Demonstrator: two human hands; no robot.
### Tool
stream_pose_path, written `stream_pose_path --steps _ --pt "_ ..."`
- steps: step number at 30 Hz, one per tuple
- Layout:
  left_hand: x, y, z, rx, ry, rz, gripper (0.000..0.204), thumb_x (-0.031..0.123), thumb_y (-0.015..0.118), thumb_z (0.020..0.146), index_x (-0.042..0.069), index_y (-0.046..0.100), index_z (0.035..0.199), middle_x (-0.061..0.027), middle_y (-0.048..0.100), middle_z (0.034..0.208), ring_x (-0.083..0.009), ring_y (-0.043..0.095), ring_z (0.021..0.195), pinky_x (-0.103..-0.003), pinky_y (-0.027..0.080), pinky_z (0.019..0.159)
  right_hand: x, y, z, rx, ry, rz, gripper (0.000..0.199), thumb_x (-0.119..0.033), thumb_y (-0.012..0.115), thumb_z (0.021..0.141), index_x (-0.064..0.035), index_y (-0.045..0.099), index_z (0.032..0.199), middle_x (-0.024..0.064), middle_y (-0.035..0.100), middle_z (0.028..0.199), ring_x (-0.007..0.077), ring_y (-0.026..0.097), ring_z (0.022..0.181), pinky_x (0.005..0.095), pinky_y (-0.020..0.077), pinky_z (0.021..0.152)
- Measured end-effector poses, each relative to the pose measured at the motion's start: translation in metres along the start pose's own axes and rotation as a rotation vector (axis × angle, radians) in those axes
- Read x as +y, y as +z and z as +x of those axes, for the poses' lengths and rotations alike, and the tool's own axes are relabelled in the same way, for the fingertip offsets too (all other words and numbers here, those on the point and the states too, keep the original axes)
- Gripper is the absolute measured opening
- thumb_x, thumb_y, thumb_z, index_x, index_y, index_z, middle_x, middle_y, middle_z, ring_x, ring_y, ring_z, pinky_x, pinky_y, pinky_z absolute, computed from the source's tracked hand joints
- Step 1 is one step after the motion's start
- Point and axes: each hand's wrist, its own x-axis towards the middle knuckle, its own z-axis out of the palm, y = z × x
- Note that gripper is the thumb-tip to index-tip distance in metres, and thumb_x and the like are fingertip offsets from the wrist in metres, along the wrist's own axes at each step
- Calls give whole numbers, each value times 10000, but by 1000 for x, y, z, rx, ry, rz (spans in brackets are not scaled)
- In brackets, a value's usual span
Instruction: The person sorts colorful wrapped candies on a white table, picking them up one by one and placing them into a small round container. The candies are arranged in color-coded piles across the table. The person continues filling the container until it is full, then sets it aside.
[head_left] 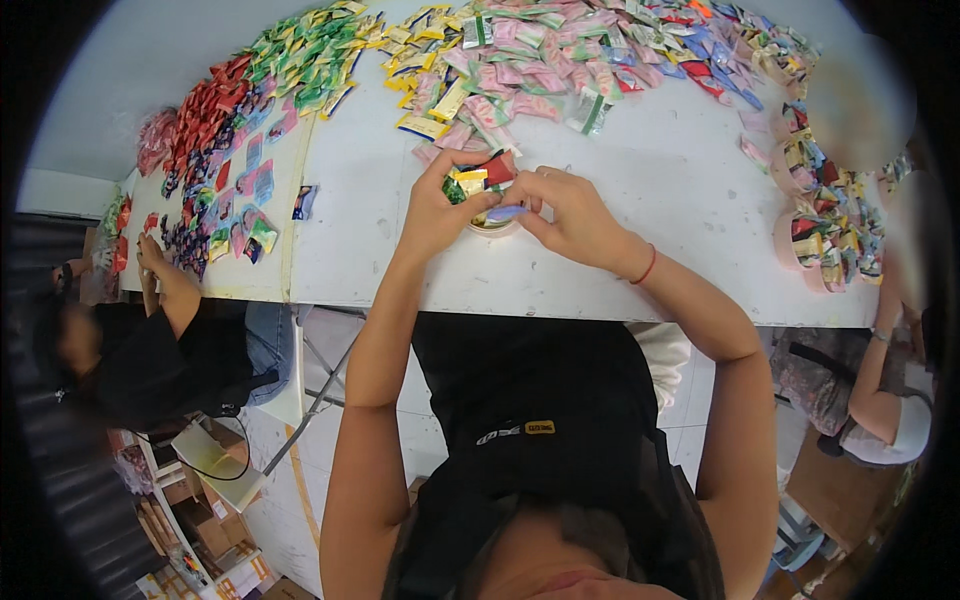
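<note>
Directly before me on the white table stands a small, pale pink tub [494, 231] filled with little wrapped packets in red, yellow and green. My left hand [438, 212] curls round its left side, with the thumb over the packets. Between the fingers of my right hand [572, 215] is a blue-purple packet [503, 214], held at the tub's near right rim. A red packet [498, 168] sticks up at the tub's far side. My fingers and the packets hide much of the tub's inside.
Pink-green packets [520, 60] and yellow packets [425, 45] lie heaped beyond my hands. Green packets [300, 55] and red packets [205, 105] spread further left. Filled pink tubs [797, 250] line the right side. Co-workers sit at both sides; one person's hand [150, 255] reaches the left table.
</note>
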Motion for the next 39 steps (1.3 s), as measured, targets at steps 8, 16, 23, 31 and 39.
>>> stream_pose_path --steps 8,16,23,31,39 --pt "6 -20 -8 -161 -127 -293 654 96 831 744 46 523 1319 -76 614 1229 -157 581 1106 -301 469 963 -5 8 -5 -103 35 -284 241 -141 650 792 -100 695 1025 103 653 775 295 639 722 390 489 645" --pt "-5 -14 -15 -128 -85 -54 709 113 856 732 30 489 1333 -112 538 1312 -180 521 1201 -331 427 1031 -3 15 -16 -136 25 -292 217 -252 655 828 -66 656 939 161 653 715 380 653 670 494 508 611" --pt "5 52 -41 -134 -66 -189 590 -13 764 787 -28 465 1295 -194 502 1379 -237 508 1256 -375 408 1079 -11 -2 -95 173 6 -284 234 -211 755 829 -90 566 894 70 587 659 315 596 624 410 469 578" --pt "40 160 -50 -236 116 -279 783 79 752 825 4 316 1470 -184 294 1560 -292 372 1398 -437 348 1127 -43 -63 -210 550 363 -403 259 -152 779 804 -42 579 926 106 606 812 264 615 681 372 495 624" --pt "38 164 -48 -290 64 -164 470 53 695 849 2 547 1292 -187 438 1473 -299 451 1340 -437 410 1078 -36 -133 -292 987 655 -733 350 -214 837 778 -29 553 867 49 511 677 154 496 608 289 413 570"
